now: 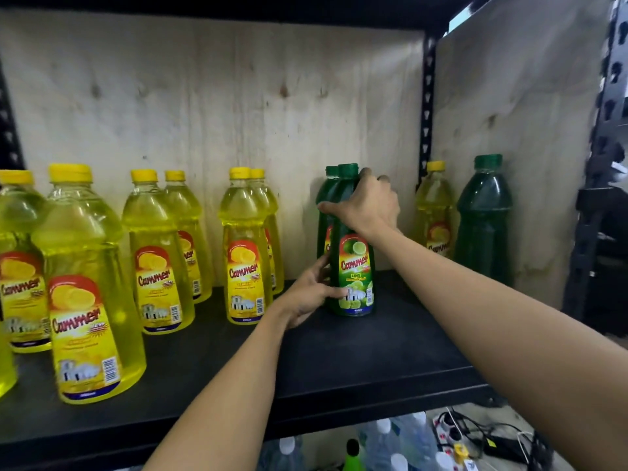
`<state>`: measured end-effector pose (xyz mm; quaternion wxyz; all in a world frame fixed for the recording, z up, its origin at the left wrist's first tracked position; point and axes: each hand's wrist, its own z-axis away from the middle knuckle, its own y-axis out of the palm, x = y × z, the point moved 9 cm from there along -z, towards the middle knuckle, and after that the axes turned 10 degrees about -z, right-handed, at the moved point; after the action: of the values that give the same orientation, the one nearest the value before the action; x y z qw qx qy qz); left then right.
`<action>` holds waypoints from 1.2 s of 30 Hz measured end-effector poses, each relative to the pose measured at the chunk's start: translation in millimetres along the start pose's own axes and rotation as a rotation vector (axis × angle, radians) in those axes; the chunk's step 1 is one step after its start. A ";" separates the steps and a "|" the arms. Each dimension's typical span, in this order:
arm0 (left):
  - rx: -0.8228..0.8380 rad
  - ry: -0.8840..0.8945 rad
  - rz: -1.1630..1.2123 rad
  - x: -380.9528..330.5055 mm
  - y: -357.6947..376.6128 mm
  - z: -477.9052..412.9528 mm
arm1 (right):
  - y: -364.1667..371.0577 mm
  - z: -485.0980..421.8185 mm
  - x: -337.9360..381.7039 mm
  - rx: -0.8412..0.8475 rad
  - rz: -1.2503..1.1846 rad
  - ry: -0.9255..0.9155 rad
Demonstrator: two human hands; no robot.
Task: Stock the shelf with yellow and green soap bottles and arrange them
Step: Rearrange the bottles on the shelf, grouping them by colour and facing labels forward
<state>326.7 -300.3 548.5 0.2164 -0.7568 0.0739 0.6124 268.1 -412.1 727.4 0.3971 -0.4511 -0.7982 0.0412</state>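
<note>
Green plastic, full of liquid: the front green bottle [353, 266] stands upright on the black shelf board [356, 355], right of centre, its lime label facing me. A second green bottle [324, 195] stands directly behind it, apparently touching. My right hand [368, 209] is wrapped round the shoulder just under the cap, with the thumb across the front and the fingers curled behind. My left hand [311, 290] cups the lower body, thumb lying over the label's foot and fingers reaching round the left side. Both hands hold the bottle and neither is slack. Judgement: a full bottle, so fairly heavy and bottom-weighted. The walls are stiff enough to squeeze lightly, and the smooth plastic and glossy label are likely slick. The tapered shoulder and the waist are the sure holds, and the cap is too narrow for turning the bottle. It should slide or twist on its base rather than need lifting, but a careless nudge could tip the one behind. The yellow bottles [244, 253] stand in front-and-back pairs to the left, well apart from each other. The board looks matt and flat. The back is pale plywood [221, 96], with a black perforated post [427, 107] dividing off the next bay. That bay holds one yellow bottle [436, 215] and one green bottle [484, 219]. Clear bottles [401, 440] and cables [492, 436] lie below.
</note>
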 end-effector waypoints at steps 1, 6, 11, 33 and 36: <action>-0.035 -0.006 -0.071 -0.9 -0.2 1.5 | 1.9 -0.2 -0.2 -0.007 0.011 0.002; -0.158 -0.001 -0.329 -9.8 -1.3 10.0 | 3.7 2.8 -4.3 -0.015 0.038 0.016; -0.334 0.097 -0.508 -34.8 -3.2 26.2 | -8.5 10.0 -14.8 0.253 -0.009 0.059; -0.133 0.048 -0.438 -44.2 199.9 -18.7 | -148.4 -4.6 -127.6 0.112 -0.168 0.369; -0.221 0.065 -0.476 -46.7 193.3 -13.4 | -151.8 -1.0 -121.8 0.109 -0.230 0.345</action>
<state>254.6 -486.2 549.5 0.2678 -0.7911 -0.1668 0.5241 198.2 -593.7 719.7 0.5539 -0.3350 -0.7612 -0.0390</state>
